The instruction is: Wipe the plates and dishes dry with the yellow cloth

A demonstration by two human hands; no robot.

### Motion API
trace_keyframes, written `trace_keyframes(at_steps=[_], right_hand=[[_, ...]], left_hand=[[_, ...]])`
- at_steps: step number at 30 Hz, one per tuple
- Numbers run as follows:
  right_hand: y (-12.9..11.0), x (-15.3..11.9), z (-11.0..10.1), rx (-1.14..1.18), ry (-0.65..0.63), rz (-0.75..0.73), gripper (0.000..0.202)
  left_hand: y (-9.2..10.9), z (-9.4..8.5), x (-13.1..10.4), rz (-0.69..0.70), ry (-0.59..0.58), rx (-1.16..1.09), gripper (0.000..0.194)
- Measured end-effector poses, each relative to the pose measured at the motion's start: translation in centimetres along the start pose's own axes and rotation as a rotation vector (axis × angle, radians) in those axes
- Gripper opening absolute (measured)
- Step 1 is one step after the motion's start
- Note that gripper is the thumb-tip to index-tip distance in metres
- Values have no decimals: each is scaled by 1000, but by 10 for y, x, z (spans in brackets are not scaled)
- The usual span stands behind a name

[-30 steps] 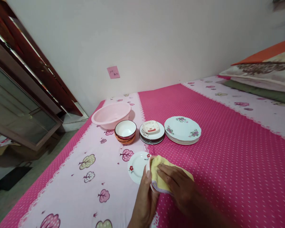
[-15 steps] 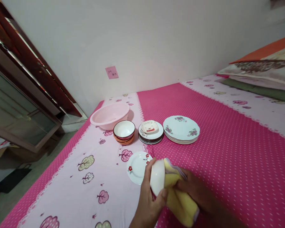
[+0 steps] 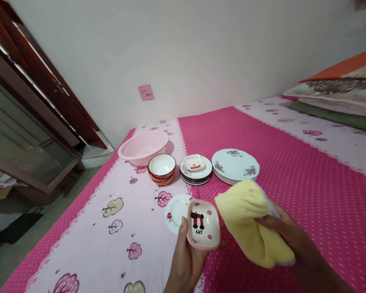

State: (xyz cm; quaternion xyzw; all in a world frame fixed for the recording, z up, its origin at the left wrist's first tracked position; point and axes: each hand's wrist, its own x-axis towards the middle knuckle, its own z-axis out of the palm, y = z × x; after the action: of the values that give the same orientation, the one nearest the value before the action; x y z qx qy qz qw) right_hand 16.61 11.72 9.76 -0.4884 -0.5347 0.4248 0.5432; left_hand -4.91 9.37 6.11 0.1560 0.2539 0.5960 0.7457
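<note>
The left hand [image 3: 186,260] pinches a small square dish [image 3: 203,224] with a cat print, thumb on its near-left rim and fingers beneath, holding it face up above the bed [image 3: 308,195]. The right hand [image 3: 293,238] is closed on a bunched yellow cloth [image 3: 253,224], which sits just right of the dish and apart from it; the cloth's long axis runs from upper left to lower right. A small white plate [image 3: 175,207] lies on the bed just behind and left of the dish. Half a second ago the dish stood on edge with the cloth pressed against it; now it is turned face up and the cloth has come away to the right.
</note>
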Motion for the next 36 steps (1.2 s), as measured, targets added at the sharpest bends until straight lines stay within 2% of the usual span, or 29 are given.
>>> trace_keyframes(at_steps=[2,3,4,6,8,10,14,20,23,27,30,33,36], right_hand=[[-1,-3,-7,72,27,65,37],[-2,-5,-7,34,17,37,35],[-3,-8,-4,-42,-9,-45,31],[-5,-13,6,-228,-117,-319,29],[-6,-16,19,-397,-245,-630,43],[-5,-17,30,-548,-333,-814,58],[2,-18,44,-760,-325,-862,72],[17,-20,50,-791,-235,-896,68],[26,-20,51,-758,-217,-853,72],[34,-17,49,-600,-220,-690,65],[27,-15,47,-393,-301,-344,46],[16,-13,46,-150,-446,45,32],[15,-11,45,62,-514,263,20]], left_hand=[[0,-2,2,-54,13,-51,47],[1,-3,2,-70,1,-61,47],[1,-2,2,-78,-18,-67,48],[-1,0,1,-77,-62,-69,50],[-4,2,1,-81,-84,-54,50],[-7,3,0,-90,-78,-24,48],[-10,-1,1,-54,-72,-8,42],[-12,-2,1,16,-111,90,37],[-10,1,0,51,-144,199,43],[-3,2,-4,134,-149,561,60],[0,1,-9,195,-109,822,74],[0,0,-11,265,-94,977,78],[-1,-1,-11,328,-116,1069,78]])
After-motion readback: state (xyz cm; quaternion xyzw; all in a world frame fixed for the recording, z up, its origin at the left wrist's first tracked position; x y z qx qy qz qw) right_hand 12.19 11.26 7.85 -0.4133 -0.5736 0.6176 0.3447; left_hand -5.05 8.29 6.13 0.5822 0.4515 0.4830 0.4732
